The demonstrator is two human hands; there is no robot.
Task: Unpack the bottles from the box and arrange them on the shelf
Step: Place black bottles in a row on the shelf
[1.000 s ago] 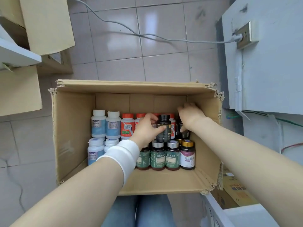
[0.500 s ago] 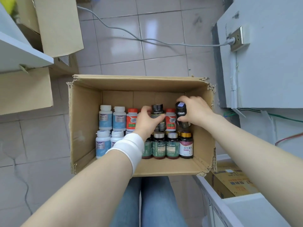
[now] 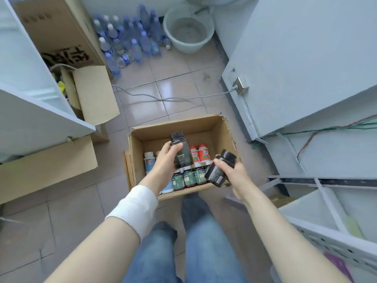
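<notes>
I see my left hand (image 3: 166, 160) gripping a tall dark bottle (image 3: 181, 152) and my right hand (image 3: 232, 172) gripping a tilted black bottle (image 3: 219, 169), both above the open cardboard box (image 3: 216, 131) on the floor.

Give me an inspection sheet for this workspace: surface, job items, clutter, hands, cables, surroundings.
Surface: tiled floor, shiny, the open cardboard box standing on it.
Job's things: two dark bottles lifted above the box; red-capped bottles, green-labelled bottles and white bottles remain inside.
Clutter: plastic water bottles and a pale basin at the far wall; more cardboard boxes on the left.
Hands: left hand grips the upright dark bottle; right hand grips the tilted dark bottle.
Cables: grey cord across the floor to a wall socket; red and green wires on the right.
Surroundings: pale shelving on the right.
</notes>
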